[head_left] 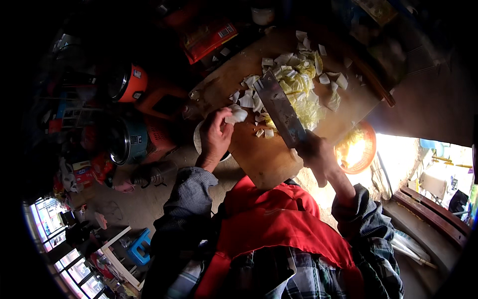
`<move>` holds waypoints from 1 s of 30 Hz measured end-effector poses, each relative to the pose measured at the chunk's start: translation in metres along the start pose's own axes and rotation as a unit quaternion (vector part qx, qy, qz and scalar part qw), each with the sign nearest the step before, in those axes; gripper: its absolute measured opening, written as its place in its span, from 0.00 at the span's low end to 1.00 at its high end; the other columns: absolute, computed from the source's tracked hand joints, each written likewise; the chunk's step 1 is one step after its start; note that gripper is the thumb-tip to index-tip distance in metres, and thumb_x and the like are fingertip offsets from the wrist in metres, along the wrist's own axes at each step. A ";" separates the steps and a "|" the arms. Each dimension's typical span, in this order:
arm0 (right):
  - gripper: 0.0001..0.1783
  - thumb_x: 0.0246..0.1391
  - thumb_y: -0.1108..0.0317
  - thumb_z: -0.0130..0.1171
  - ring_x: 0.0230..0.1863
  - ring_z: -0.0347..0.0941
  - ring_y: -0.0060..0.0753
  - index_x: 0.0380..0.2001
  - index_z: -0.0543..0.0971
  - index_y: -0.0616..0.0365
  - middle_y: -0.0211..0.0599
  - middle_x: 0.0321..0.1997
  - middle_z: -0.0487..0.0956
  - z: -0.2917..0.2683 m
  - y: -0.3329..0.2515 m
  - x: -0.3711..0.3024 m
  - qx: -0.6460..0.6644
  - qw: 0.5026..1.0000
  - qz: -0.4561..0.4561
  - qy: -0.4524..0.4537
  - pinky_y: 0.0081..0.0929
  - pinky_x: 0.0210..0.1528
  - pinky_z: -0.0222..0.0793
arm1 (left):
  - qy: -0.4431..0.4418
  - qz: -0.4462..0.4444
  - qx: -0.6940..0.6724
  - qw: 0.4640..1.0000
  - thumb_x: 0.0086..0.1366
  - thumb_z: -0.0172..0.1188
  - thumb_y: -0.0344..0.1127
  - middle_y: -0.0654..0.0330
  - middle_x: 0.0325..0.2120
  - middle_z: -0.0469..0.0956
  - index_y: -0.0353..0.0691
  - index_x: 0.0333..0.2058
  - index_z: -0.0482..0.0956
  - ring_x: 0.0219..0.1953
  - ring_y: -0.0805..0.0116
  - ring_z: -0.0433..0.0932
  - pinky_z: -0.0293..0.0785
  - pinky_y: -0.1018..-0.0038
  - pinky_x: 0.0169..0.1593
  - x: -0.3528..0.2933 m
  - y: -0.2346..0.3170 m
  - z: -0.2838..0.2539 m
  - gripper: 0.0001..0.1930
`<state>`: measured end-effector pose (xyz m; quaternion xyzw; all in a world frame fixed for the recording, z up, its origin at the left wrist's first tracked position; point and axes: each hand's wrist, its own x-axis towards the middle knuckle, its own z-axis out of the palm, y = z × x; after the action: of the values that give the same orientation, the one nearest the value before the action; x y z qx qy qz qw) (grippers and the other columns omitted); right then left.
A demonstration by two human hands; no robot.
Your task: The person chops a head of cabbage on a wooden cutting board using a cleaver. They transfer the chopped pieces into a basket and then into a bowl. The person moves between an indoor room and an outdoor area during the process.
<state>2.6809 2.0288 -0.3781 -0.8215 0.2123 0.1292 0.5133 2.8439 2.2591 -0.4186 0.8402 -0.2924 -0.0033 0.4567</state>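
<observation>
Two hands are at work over a round wooden chopping board [269, 154]. The right hand [318, 157] is wrapped tight around the handle of a broad cleaver [280, 107], fingers closed all the way, the handle itself hidden inside the fist. The flat steel blade runs up and away from it across the board, its far end resting at the near side of a heap of chopped cabbage [298, 89].

The left hand [215, 134] is curled around a white chunk of cabbage [236, 115], thumb and fingers pinching it at the board's left edge, just above a pale bowl [198, 142] that peeks out beneath the wrist.

The cleaver looks heavy and rigid, best held as it is, close to the blade. The cabbage pieces seem light, crisp and a little wet; the thick white rib bits are firm enough to pinch, while the leafy yellow-green shreds would be floppy and better scooped up in a loose handful.

Small white offcuts lie scattered across the board around the heap. An orange basket [366, 149] sits just beyond the board's right rim, brightly lit. To the left, well apart, stand an orange cooker [130, 83] and a teal cooker [133, 139].
</observation>
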 end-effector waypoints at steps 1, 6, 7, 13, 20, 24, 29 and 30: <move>0.15 0.49 0.65 0.55 0.24 0.73 0.54 0.37 0.70 0.63 0.54 0.21 0.74 0.000 -0.001 -0.005 0.007 1.000 0.001 -0.005 0.42 0.29 0.68 | -0.004 0.083 0.101 0.991 0.49 0.59 0.19 0.59 0.36 0.75 0.39 0.37 0.72 0.37 0.63 0.76 0.73 0.74 0.40 -0.014 -0.003 0.006 0.15; 0.14 0.48 0.68 0.55 0.29 0.74 0.56 0.36 0.69 0.63 0.54 0.25 0.76 0.019 -0.003 -0.024 -0.038 0.999 -0.036 0.004 0.44 0.31 0.70 | -0.037 0.021 0.036 0.998 0.46 0.62 0.20 0.55 0.43 0.71 0.40 0.35 0.75 0.40 0.58 0.75 0.74 0.70 0.42 -0.064 -0.008 0.020 0.15; 0.13 0.48 0.68 0.55 0.29 0.74 0.56 0.35 0.68 0.63 0.54 0.25 0.76 0.022 -0.006 -0.025 -0.038 0.998 -0.052 0.002 0.44 0.31 0.70 | -0.029 0.004 0.023 0.999 0.46 0.62 0.20 0.55 0.43 0.71 0.40 0.35 0.75 0.40 0.58 0.76 0.74 0.70 0.42 -0.065 -0.008 0.016 0.15; 0.10 0.48 0.67 0.55 0.29 0.73 0.57 0.32 0.67 0.59 0.51 0.25 0.75 0.039 -0.029 -0.024 -0.094 0.992 -0.090 -0.006 0.47 0.30 0.69 | 0.029 -0.034 -0.003 0.999 0.45 0.65 0.23 0.55 0.44 0.71 0.39 0.39 0.74 0.42 0.61 0.74 0.74 0.72 0.41 -0.052 -0.022 0.011 0.20; 0.12 0.51 0.64 0.51 0.30 0.73 0.59 0.37 0.67 0.58 0.54 0.26 0.76 0.049 -0.040 -0.006 -0.165 0.982 -0.079 -0.035 0.49 0.33 0.69 | -0.024 0.010 -0.012 1.000 0.45 0.64 0.23 0.56 0.35 0.72 0.39 0.33 0.74 0.36 0.60 0.75 0.74 0.71 0.36 -0.033 -0.011 0.015 0.15; 0.14 0.50 0.64 0.51 0.30 0.73 0.60 0.38 0.67 0.59 0.54 0.26 0.76 0.050 -0.039 -0.001 -0.174 0.981 -0.072 -0.054 0.50 0.35 0.69 | -0.025 0.012 -0.008 1.000 0.45 0.63 0.22 0.57 0.29 0.70 0.40 0.28 0.72 0.32 0.58 0.74 0.72 0.68 0.33 -0.031 -0.009 0.014 0.11; 0.10 0.48 0.71 0.53 0.28 0.70 0.61 0.35 0.68 0.60 0.55 0.24 0.73 0.052 -0.037 0.005 -0.171 0.981 -0.077 -0.052 0.47 0.30 0.66 | -0.043 0.004 -0.011 0.999 0.46 0.63 0.22 0.56 0.30 0.70 0.39 0.30 0.73 0.33 0.56 0.73 0.71 0.68 0.35 -0.036 -0.014 0.014 0.11; 0.12 0.48 0.69 0.53 0.29 0.71 0.60 0.36 0.68 0.60 0.55 0.24 0.74 0.054 -0.038 0.005 -0.181 0.979 -0.075 -0.056 0.48 0.32 0.67 | -0.037 0.008 -0.015 0.999 0.45 0.63 0.22 0.55 0.29 0.69 0.38 0.29 0.72 0.32 0.56 0.73 0.71 0.68 0.33 -0.037 -0.014 0.015 0.11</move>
<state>2.7042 2.0903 -0.3740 -0.9058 0.0942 0.1727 0.3754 2.8162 2.2715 -0.4472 0.8302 -0.3160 -0.0345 0.4581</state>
